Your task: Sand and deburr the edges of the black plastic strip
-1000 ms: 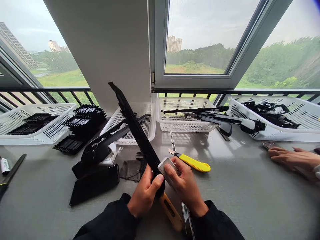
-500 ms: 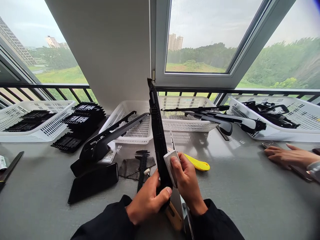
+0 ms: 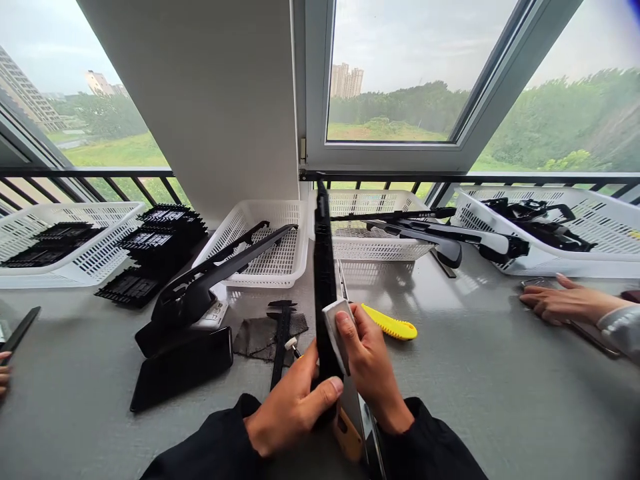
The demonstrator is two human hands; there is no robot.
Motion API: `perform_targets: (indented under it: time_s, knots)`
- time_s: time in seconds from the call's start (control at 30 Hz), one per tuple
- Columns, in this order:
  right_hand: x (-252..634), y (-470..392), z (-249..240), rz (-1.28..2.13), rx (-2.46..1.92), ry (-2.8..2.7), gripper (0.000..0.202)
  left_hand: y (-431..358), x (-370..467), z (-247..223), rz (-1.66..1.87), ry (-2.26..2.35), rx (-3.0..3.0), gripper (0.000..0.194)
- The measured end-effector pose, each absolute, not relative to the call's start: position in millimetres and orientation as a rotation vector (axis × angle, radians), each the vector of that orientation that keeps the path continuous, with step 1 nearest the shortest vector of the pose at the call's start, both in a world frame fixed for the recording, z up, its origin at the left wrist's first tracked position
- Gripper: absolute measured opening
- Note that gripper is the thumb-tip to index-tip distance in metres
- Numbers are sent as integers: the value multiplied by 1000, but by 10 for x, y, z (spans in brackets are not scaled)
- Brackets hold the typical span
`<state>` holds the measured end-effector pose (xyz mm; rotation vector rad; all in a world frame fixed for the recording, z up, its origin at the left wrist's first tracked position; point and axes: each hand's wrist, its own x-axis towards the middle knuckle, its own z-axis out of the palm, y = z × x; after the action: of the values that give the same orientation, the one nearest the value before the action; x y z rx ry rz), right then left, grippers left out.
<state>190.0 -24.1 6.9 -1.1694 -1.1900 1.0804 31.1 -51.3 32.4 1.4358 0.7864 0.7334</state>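
My left hand [image 3: 295, 403] is wrapped round the lower end of a long black plastic trim piece [image 3: 325, 267], which stands nearly upright before me. In my right hand [image 3: 373, 363] a pale grey block [image 3: 333, 323] is pinched between thumb and fingers, against the trim piece's right side. Beside my left hand lie a dark caliper [image 3: 283, 333] and a dark mesh cloth [image 3: 253, 339]. Just beyond the right hand is a yellow utility-knife handle [image 3: 395, 325]. Under my wrists a tan piece with a slot [image 3: 349, 437] is partly hidden.
White baskets [image 3: 295, 277] line the back of the table, some with black parts. A stack of black parts [image 3: 157, 243] and a black phone [image 3: 183, 370] sit left; grey-black trim pieces [image 3: 430, 233] lie back right. Other people's hands rest at right [image 3: 570, 303] and far left [image 3: 4, 373].
The trim piece has turned, its top tipping right and its narrow edge now facing me. The grey block has moved slightly left. Another person's fingers have appeared at the far left.
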Motion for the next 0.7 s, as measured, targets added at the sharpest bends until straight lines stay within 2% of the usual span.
perform_targets:
  time_s: [0.13,0.33,0.57,0.7]
  knots:
    - [1890,-232,67,1111,-1171,-1219,51,-536,319,252,779,858,1446,66]
    - [1955,-222,78,1021,-1197,-1093,52,-543,330,264,620,726,1534,66]
    - [1867,-244,50,1132,-1164,-1217,52,-526,331,320,798,873,1435,66]
    - [1937,-223,101,1039,-1200,-1094,53,-555,359,290,658,759,1549,62]
